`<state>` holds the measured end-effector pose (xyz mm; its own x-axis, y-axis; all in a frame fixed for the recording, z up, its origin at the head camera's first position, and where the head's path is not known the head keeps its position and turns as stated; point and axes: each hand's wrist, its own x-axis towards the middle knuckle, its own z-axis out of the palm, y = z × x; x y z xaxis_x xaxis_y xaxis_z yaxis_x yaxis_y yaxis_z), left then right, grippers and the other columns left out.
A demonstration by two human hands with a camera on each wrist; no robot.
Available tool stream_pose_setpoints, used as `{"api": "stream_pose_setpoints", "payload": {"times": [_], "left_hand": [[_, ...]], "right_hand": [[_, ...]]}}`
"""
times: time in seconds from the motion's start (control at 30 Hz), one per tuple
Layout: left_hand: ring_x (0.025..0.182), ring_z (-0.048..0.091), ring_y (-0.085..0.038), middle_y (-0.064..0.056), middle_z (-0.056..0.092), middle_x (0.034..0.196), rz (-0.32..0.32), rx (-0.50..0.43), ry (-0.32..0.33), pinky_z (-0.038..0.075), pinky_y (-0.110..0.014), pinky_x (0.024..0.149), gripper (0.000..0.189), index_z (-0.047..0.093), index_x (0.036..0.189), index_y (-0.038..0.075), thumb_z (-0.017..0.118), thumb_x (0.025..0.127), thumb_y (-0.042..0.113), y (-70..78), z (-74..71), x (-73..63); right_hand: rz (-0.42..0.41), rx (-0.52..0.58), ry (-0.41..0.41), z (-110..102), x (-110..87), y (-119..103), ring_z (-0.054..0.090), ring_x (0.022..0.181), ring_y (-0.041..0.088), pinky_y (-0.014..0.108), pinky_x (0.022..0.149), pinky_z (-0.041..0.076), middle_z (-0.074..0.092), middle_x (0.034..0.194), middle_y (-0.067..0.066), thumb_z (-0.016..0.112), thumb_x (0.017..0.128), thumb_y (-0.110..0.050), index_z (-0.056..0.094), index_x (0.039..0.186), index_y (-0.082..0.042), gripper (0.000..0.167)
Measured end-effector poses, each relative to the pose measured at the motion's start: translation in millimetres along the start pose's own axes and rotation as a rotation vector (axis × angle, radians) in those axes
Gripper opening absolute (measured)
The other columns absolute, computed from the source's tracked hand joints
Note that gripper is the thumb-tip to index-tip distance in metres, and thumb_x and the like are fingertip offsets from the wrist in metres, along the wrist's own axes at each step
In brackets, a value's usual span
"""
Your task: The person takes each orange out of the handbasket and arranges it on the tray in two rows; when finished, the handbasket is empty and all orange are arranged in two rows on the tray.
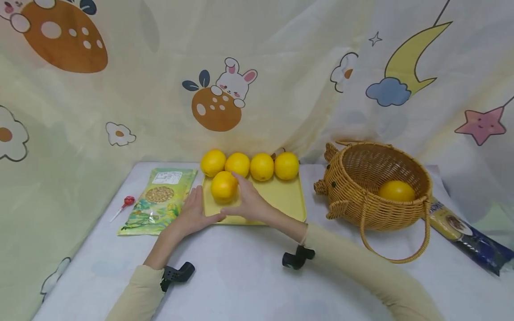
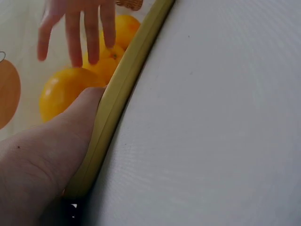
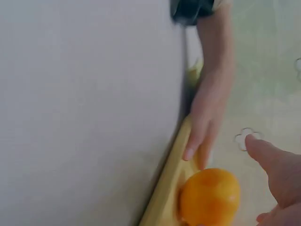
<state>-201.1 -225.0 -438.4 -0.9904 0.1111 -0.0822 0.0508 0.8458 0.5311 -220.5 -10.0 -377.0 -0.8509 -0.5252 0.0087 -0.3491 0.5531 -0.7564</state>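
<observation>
A single orange (image 1: 224, 187) sits at the left of the yellow tray (image 1: 287, 200), in front of a row of several oranges (image 1: 262, 167) along its back edge. My right hand (image 1: 250, 203) hovers around that front orange with fingers spread. In the right wrist view a gap shows between the thumb (image 3: 268, 155) and the orange (image 3: 210, 195); the left wrist view shows the right fingers (image 2: 89, 33) straight. At the tray's front left corner lies my left hand (image 1: 194, 214), its thumb (image 2: 89, 101) along the front rim and its fingers extended beside the left edge.
Left of the tray lie a green food packet (image 1: 154, 205) and a red lollipop (image 1: 128, 201). On the right, a wicker pig basket (image 1: 349, 200) holds an orange (image 1: 396, 191). A blue and gold packet (image 1: 474, 238) lies beside the basket. Printed cloth hangs behind.
</observation>
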Motion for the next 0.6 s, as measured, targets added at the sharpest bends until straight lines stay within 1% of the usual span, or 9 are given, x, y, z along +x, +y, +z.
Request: {"api": "stream_pose_setpoints", "payload": {"times": [0.1, 0.2, 0.3, 0.37, 0.47, 0.6], "left_hand": [[0.150, -0.003, -0.043, -0.027, -0.005, 0.161, -0.014, 0.013, -0.008, 0.006, -0.060, 0.121, 0.127, -0.006, 0.152, -0.006, 0.064, 0.078, 0.069, 0.6, -1.8, 0.3], [0.150, -0.003, -0.043, -0.027, -0.006, 0.161, -0.015, 0.018, -0.017, 0.006, -0.059, 0.121, 0.127, -0.007, 0.152, -0.006, 0.064, 0.078, 0.069, 1.0, -3.1, -0.1], [0.150, -0.003, -0.044, -0.028, -0.006, 0.161, -0.014, 0.017, -0.019, 0.005, -0.059, 0.121, 0.127, -0.007, 0.152, -0.007, 0.064, 0.078, 0.068, 1.3, -3.8, -0.9], [0.150, -0.003, -0.044, -0.028, -0.006, 0.161, -0.015, 0.016, -0.021, 0.005, -0.059, 0.121, 0.128, -0.007, 0.152, -0.007, 0.064, 0.078, 0.069, 1.0, -3.7, -1.0], [0.150, -0.004, -0.043, -0.027, -0.006, 0.161, -0.019, 0.016, -0.027, 0.004, -0.059, 0.122, 0.128, -0.008, 0.152, -0.007, 0.063, 0.078, 0.070, 0.6, -2.7, -0.4], [0.150, -0.004, -0.043, -0.027, -0.006, 0.161, -0.020, 0.015, -0.031, 0.003, -0.059, 0.122, 0.129, -0.007, 0.152, -0.006, 0.063, 0.077, 0.071, 0.7, -0.8, 0.3]], "right_hand": [[0.013, 0.080, -0.029, -23, -34.9, 2, 0.034, 0.142, 0.038, 0.053, 0.113, 0.037, 0.027, 0.157, 0.018, 0.080, 0.079, -0.027, 0.018, 0.154, -0.010, 0.099], [0.038, 0.160, -0.057, -47, -67.5, 8, 0.037, 0.138, 0.041, 0.053, 0.109, 0.042, 0.031, 0.153, 0.020, 0.078, 0.082, -0.024, 0.021, 0.153, -0.011, 0.092], [0.035, 0.185, -0.053, -70, -94.7, 17, 0.041, 0.136, 0.041, 0.052, 0.107, 0.044, 0.035, 0.150, 0.020, 0.075, 0.084, -0.023, 0.024, 0.151, -0.012, 0.085], [0.019, 0.173, -0.027, -85, -109.1, 22, 0.044, 0.134, 0.040, 0.051, 0.105, 0.047, 0.040, 0.147, 0.020, 0.074, 0.086, -0.023, 0.027, 0.149, -0.011, 0.080], [-0.004, 0.155, 0.023, -105, -125.5, 29, 0.050, 0.129, 0.040, 0.049, 0.101, 0.050, 0.046, 0.141, 0.021, 0.074, 0.086, -0.020, 0.031, 0.146, -0.008, 0.074], [0.010, 0.152, 0.063, -125, -139.5, 35, 0.053, 0.125, 0.039, 0.046, 0.097, 0.053, 0.050, 0.137, 0.020, 0.072, 0.088, -0.018, 0.033, 0.144, -0.007, 0.069]]}}
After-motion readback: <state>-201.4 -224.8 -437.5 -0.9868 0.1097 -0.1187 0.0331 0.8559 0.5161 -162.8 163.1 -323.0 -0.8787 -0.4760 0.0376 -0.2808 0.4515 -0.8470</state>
